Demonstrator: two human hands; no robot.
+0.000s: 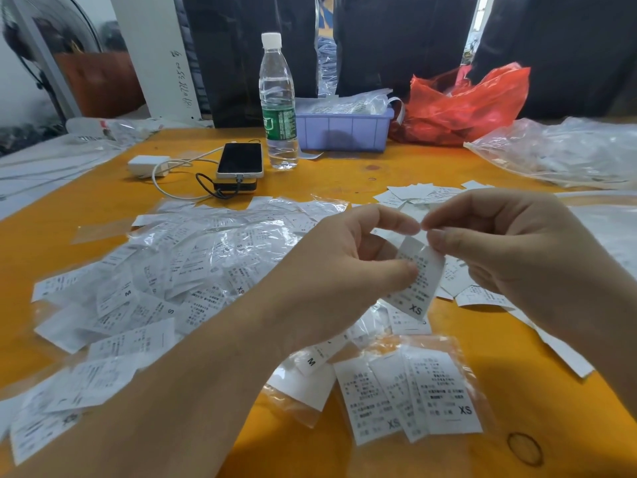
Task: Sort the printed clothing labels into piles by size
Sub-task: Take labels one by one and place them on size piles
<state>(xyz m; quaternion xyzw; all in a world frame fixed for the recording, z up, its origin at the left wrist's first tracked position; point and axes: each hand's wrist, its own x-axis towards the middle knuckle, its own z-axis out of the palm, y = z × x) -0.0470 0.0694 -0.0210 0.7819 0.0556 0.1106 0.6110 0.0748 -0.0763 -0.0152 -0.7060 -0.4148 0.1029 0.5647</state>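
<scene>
- We pinch an XS label point(415, 277) between left hand point(339, 267) and right hand point(510, 243), fingers closed on it, to read its size.
- It hangs above the XS pile point(410, 395) on the desk point(344, 174), likely bound there.

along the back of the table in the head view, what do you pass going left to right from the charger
white charger → phone → water bottle → purple bin → red plastic bag → clear plastic bags

Water bottle point(278, 101) beside phone point(240, 160), possibly charging.
</scene>
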